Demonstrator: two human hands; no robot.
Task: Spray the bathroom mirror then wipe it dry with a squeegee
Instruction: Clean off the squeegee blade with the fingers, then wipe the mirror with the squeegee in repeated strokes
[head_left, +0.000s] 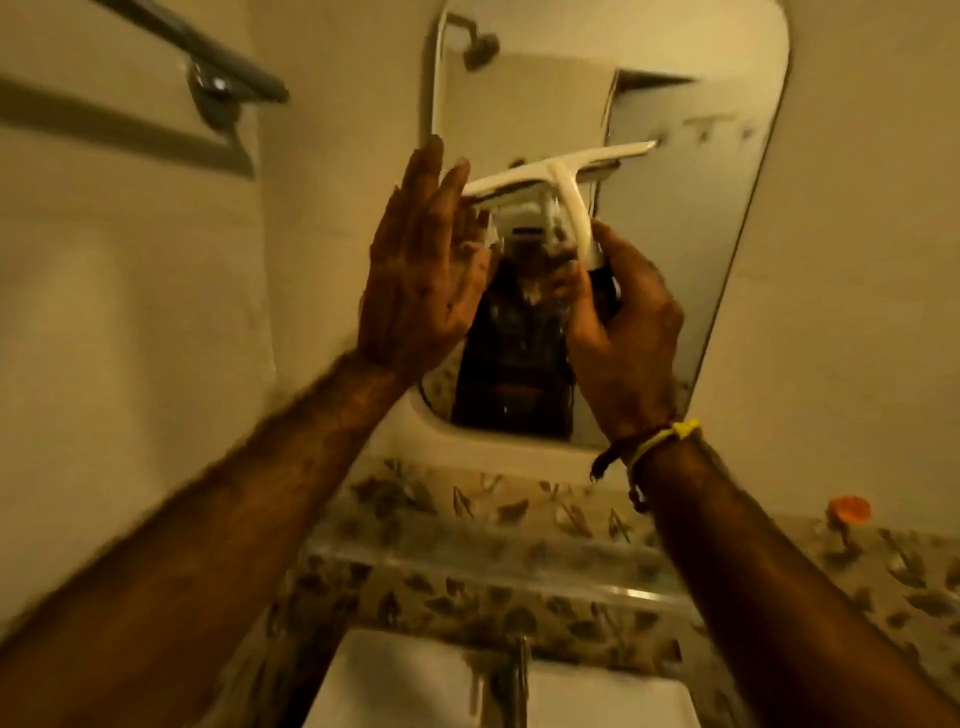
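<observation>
A rounded bathroom mirror (691, 218) hangs on the wall ahead and reflects a person in dark clothing and a shower head. A white T-shaped squeegee (558, 174) is held up against the glass, blade on top and slightly tilted. My right hand (621, 322) grips the lower end of its handle. My left hand (421, 270) is raised with fingers spread, its fingertips touching the left end of the blade. No spray bottle is in view.
A white sink (415, 680) with a metal tap (511, 675) sits below. A glass shelf (467, 566) runs across the leaf-patterned tiles. An orange object (849, 509) sits at the right. A metal towel bar (208, 57) is mounted upper left.
</observation>
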